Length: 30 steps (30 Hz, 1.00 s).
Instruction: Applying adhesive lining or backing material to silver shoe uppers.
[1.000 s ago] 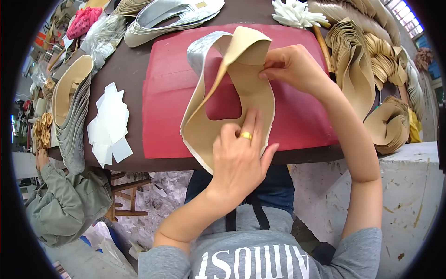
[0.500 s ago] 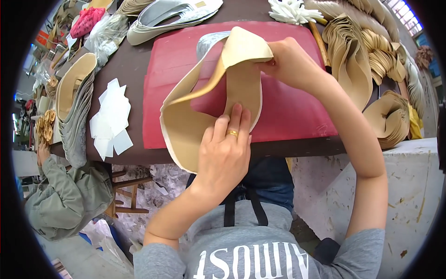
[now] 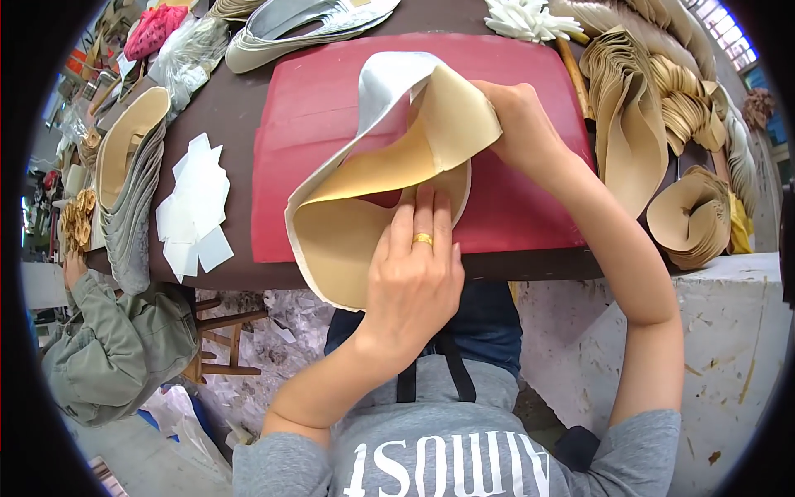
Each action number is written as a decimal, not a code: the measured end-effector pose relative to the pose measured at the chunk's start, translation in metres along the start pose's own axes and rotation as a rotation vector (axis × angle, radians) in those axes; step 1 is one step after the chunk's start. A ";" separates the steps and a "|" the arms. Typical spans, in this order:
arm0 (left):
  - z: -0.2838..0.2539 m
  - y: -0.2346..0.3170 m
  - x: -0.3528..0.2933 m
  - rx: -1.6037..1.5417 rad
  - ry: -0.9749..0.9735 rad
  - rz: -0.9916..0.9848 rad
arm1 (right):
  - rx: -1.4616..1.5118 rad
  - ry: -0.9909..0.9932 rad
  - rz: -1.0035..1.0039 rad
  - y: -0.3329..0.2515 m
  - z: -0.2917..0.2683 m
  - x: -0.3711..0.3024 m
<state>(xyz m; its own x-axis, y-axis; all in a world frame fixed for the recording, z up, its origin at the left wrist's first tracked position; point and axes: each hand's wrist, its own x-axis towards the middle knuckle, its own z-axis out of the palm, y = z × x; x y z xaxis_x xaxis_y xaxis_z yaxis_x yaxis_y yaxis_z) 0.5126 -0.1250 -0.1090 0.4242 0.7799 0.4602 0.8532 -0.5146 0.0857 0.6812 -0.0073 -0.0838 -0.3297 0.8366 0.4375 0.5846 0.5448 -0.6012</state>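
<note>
A beige shoe upper (image 3: 335,240) with a pale, silvery outer face lies curved and partly raised over the red cutting mat (image 3: 538,199). My right hand (image 3: 522,124) grips its far right end and holds that flap up; the fingertips are hidden behind the material. The raised part folds over toward the left, with its inner beige side showing. My left hand (image 3: 416,265), with a gold ring, rests with straight fingers on the lower part of the upper near the mat's front edge. The tips of those fingers reach just under the fold.
White paper-like pieces (image 3: 195,211) lie left of the mat, beside a stack of grey-beige uppers (image 3: 132,190). More stacked beige pieces (image 3: 623,124) and a wooden-handled tool (image 3: 573,79) are at right. White strips (image 3: 530,18) sit behind. A person in a green sleeve (image 3: 124,331) works at far left.
My right hand has turned the raised flap over and toward me, showing more silvery outer face. My left hand has shifted slightly right on the upper.
</note>
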 end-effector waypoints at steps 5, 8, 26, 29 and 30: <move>-0.008 -0.003 0.015 0.092 -0.101 -0.084 | -0.058 -0.009 -0.016 -0.022 -0.001 0.006; -0.001 -0.009 0.017 0.097 -0.055 -0.056 | -0.091 -0.047 -0.193 -0.050 -0.007 0.007; 0.027 -0.006 0.052 0.090 -0.127 -0.059 | -0.567 0.128 -0.156 0.016 0.006 -0.002; 0.029 -0.013 0.058 -0.019 -0.213 -0.097 | -0.707 0.100 -0.323 0.010 0.004 0.004; 0.032 -0.013 0.056 0.055 -0.170 -0.044 | -0.665 0.059 -0.238 0.016 -0.001 0.005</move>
<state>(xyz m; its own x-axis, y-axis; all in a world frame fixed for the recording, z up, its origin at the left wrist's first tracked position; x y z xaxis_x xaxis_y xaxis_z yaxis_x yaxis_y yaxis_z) 0.5352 -0.0631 -0.1121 0.4276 0.8523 0.3011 0.8853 -0.4623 0.0513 0.6895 0.0052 -0.0904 -0.4751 0.6843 0.5532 0.8367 0.5459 0.0433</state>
